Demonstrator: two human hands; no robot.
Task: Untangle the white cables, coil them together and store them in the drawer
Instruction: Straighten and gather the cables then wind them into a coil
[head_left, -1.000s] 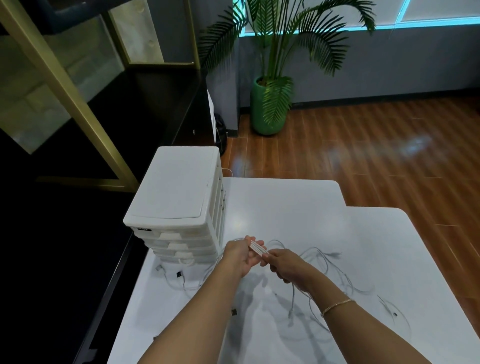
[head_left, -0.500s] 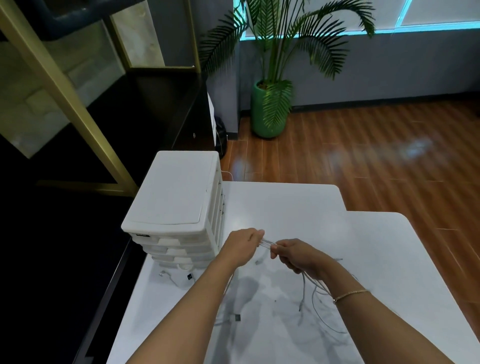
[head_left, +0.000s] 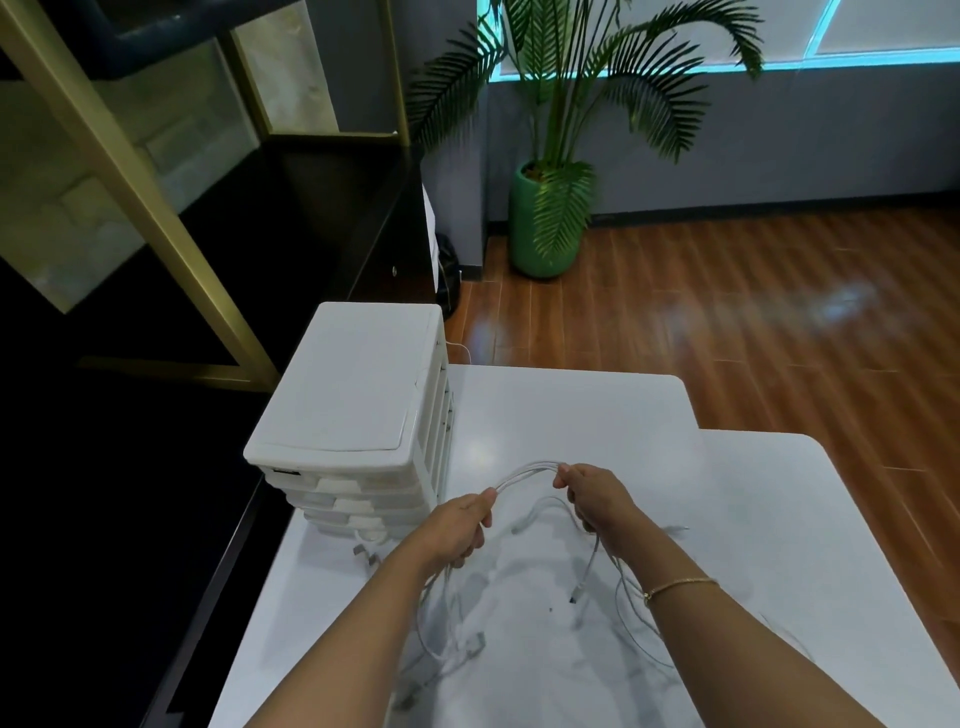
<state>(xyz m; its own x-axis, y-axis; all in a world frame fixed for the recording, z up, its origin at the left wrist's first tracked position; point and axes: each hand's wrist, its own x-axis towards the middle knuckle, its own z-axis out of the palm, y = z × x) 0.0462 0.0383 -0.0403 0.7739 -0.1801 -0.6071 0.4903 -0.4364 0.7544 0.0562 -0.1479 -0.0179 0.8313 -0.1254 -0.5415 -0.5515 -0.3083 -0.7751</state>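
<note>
dim room, cyan window (head_left: 779, 31) glow, glare on floor (head_left: 810, 306), wide-angle bending at edges.

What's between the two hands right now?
In the head view, a short arched bundle of white cables spans from the left hand to the right hand; bare white table shows beneath.

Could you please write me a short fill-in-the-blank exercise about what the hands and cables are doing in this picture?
1. Both the left hand and the right hand grip the white ____.
2. The stretch of white cables between the hands forms an ____.
3. The white drawer unit stands on the table, on the ____ side of the hands.
4. All its drawers are ____.

Missing words: cables; arch; left; closed
</note>
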